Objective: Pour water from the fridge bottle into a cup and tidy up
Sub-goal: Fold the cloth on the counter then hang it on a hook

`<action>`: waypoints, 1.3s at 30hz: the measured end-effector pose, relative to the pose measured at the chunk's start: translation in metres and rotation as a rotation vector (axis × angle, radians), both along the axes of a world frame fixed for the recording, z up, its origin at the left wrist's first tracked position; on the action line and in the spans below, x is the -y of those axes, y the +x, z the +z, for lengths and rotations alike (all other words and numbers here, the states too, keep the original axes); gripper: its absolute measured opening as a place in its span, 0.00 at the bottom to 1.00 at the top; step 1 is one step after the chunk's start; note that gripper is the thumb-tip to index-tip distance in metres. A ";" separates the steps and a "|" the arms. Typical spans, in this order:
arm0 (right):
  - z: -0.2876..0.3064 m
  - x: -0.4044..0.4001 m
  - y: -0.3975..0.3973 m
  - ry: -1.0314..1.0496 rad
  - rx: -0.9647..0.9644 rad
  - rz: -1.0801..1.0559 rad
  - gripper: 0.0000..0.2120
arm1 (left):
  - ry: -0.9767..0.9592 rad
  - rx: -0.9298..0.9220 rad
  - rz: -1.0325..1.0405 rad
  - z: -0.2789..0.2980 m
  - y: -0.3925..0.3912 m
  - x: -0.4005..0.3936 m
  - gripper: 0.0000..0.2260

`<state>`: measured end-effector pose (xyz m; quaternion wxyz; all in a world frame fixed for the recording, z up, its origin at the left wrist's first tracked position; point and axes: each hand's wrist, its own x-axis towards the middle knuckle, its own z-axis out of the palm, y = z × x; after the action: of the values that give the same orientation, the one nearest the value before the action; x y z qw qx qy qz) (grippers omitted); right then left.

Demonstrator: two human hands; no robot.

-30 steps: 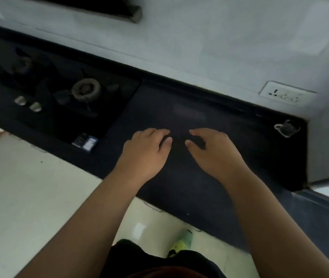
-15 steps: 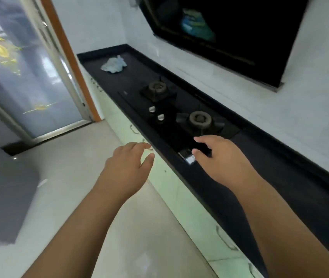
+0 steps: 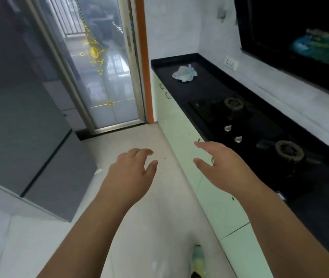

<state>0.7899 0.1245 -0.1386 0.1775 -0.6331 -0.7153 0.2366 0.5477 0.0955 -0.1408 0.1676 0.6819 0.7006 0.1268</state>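
Note:
Both of my hands hang in the air in front of me and hold nothing. My left hand (image 3: 132, 173) is over the pale floor, fingers loosely curled and apart. My right hand (image 3: 223, 167) is spread in front of the green cabinet fronts, just short of the counter edge. A tall grey fridge (image 3: 17, 109) with shut doors fills the left side. No bottle or cup is in view.
A black counter (image 3: 183, 91) runs along the right wall with a two-burner gas hob (image 3: 246, 125) and a crumpled pale-blue cloth (image 3: 184, 73) at its far end. A glass sliding door (image 3: 101, 67) with an orange frame closes the far end. My foot (image 3: 197, 259) shows below.
My view has swung left, from the counter top to the floor, the fridge and the glass door. Both hands have come off the counter and now float over the floor and cabinet fronts.

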 end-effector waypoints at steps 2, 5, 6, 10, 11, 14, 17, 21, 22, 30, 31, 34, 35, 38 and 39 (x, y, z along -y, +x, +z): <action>-0.009 -0.026 -0.009 -0.016 0.025 0.017 0.24 | -0.009 -0.010 0.010 -0.008 -0.010 -0.020 0.20; -0.028 -0.073 -0.021 -0.049 0.029 0.051 0.22 | -0.028 -0.028 0.039 -0.019 -0.019 -0.054 0.19; -0.033 -0.090 -0.025 -0.056 0.019 0.064 0.21 | -0.036 -0.035 0.053 -0.022 -0.022 -0.066 0.19; -0.050 -0.170 -0.038 -0.097 0.011 0.130 0.18 | -0.061 -0.062 0.112 -0.027 -0.034 -0.122 0.19; -0.051 -0.191 -0.041 -0.109 0.016 0.152 0.18 | -0.060 -0.070 0.122 -0.027 -0.037 -0.137 0.19; -0.051 -0.254 -0.053 -0.115 0.031 0.215 0.18 | -0.057 -0.071 0.182 -0.028 -0.047 -0.183 0.19; -0.047 -0.311 -0.069 -0.120 0.057 0.242 0.18 | -0.060 -0.050 0.214 -0.031 -0.054 -0.230 0.19; -0.052 -0.370 -0.089 -0.103 0.095 0.205 0.18 | -0.040 -0.026 0.219 -0.039 -0.065 -0.290 0.18; -0.056 -0.385 -0.092 -0.112 0.109 0.190 0.18 | -0.033 -0.010 0.216 -0.042 -0.069 -0.308 0.18; -0.087 -0.518 -0.120 -0.217 0.149 0.068 0.20 | -0.053 0.036 0.078 -0.073 -0.121 -0.477 0.19; -0.087 -0.538 -0.125 -0.223 0.146 0.039 0.20 | -0.057 0.034 0.057 -0.074 -0.128 -0.503 0.19; -0.086 -0.598 -0.138 -0.226 0.121 -0.053 0.21 | -0.077 0.018 -0.037 -0.072 -0.146 -0.575 0.19; -0.087 -0.615 -0.143 -0.222 0.103 -0.085 0.21 | -0.089 0.015 -0.070 -0.071 -0.151 -0.598 0.19; -0.093 -0.663 -0.157 -0.200 0.073 -0.149 0.21 | -0.113 -0.002 -0.157 -0.072 -0.160 -0.663 0.20; -0.097 -0.676 -0.160 -0.200 0.074 -0.160 0.21 | -0.119 -0.006 -0.178 -0.073 -0.162 -0.684 0.20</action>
<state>0.6303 0.8007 -0.2361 0.1053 -0.7109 -0.6414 0.2686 0.3861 0.7791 -0.2138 0.2162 0.7306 0.6441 0.0675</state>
